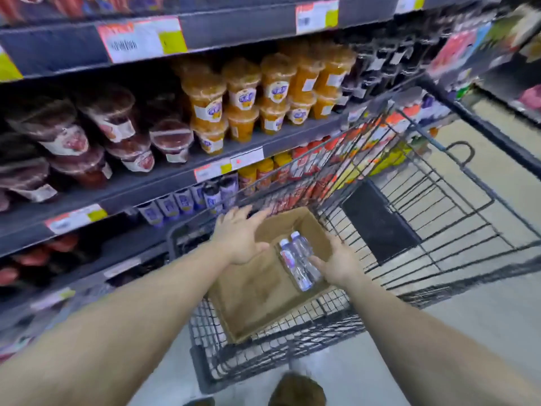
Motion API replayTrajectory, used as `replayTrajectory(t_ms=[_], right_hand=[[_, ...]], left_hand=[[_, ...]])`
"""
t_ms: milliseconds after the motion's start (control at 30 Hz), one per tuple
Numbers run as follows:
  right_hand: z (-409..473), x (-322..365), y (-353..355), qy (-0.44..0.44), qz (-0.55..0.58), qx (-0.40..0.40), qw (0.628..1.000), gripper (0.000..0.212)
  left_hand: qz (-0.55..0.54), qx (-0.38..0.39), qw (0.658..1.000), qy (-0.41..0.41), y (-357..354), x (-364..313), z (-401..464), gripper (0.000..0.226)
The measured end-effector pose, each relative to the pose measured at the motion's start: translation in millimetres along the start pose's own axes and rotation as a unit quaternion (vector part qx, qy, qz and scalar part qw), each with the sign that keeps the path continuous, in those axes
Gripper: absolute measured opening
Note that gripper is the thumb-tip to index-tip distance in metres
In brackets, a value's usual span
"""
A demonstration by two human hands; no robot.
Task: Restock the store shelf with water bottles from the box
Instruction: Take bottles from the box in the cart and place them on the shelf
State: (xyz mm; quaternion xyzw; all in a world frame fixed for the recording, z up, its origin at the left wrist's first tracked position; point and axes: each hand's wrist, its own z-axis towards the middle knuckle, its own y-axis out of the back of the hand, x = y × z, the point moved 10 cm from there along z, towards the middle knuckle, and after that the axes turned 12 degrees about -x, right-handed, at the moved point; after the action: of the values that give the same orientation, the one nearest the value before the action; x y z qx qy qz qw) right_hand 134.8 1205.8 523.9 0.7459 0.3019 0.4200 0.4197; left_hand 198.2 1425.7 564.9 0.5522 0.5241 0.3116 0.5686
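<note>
On your left the shelf point(164, 183) already carries a row of small bottles with purple labels point(187, 202) on its lower tier, packed close, so a careless push with a new bottle could topple its neighbours, and the cart point(409, 218) pressed against the shelf leaves you little room to swing an arm through. Your left hand point(240, 238) hovers flat above the near-left edge of the cardboard box point(257, 291), fingers straight and spread, holding nothing; it is not steadying the box, which I judge could slide on the wire floor if you tug. In the box two water bottles point(295, 259) lie side by side against its right wall, caps pointing away from you. Your right hand point(341, 263) reaches down into that corner, fingertips touching the nearer bottle but not yet curled round it. Smooth, round bottles may roll or slip, so close your fingers fully before lifting.
</note>
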Motion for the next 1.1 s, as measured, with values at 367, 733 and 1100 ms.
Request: replayTrajectory(t_ms=[367, 733, 1100], right_hand=[[94, -61, -134, 0.022, -0.022, 0.160, 0.987, 0.071], [126, -81, -219, -0.001, -0.124, 0.097, 0.988, 0.076], [117, -75, -235, -0.028, -0.043, 0.107, 0.993, 0.069]], left_hand=[[-0.028, 0.086, 0.984, 0.154, -150, 7, 24, 0.084], [-0.143, 0.118, 0.949, 0.253, -243, 47, 24, 0.077], [-0.175, 0.118, 0.936, 0.280, -251, 58, 29, 0.078]])
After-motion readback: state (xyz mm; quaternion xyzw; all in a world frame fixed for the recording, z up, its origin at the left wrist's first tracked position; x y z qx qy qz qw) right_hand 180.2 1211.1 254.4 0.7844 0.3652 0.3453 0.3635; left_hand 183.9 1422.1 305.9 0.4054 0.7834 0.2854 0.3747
